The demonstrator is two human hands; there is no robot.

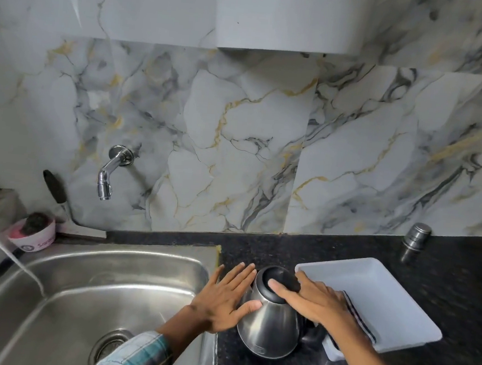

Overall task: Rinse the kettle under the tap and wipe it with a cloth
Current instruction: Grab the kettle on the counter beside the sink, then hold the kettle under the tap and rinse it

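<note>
Head view: the kettle [271,323] is sitting low and just right of center in the frame, on the black speckled counter [447,261], between the sink [112,281] on its left and the white tray [385,290] on its right. You're holding it with both hands. Your left hand [227,297] is lying flat and fully open, fingers spread and pointing up the frame, thumb and palm edge pressing on the steel body's left flank; it's not wrapping anything. Your right hand [310,302] is resting open on top, fingers stretched across the black lid [279,278], palm over the handle side; fingers aren't curling into a grip that I can see. The kettle's black handle [314,338] is poking out lower right under your wrist. A striped cloth [359,318] is lying in the tray's near corner, partly hidden behind your right hand; can't tell if the hand is touching it. At left of the frame, a stream of water [6,251] is running diagonally into the sink from a source off the left edge. The wall tap [108,175] at center left isn't running. A pink scrubber tub [33,234] is sitting at the sink's back left corner, and a small steel container [415,236] is standing at the counter's far right by the marble wall.
</note>
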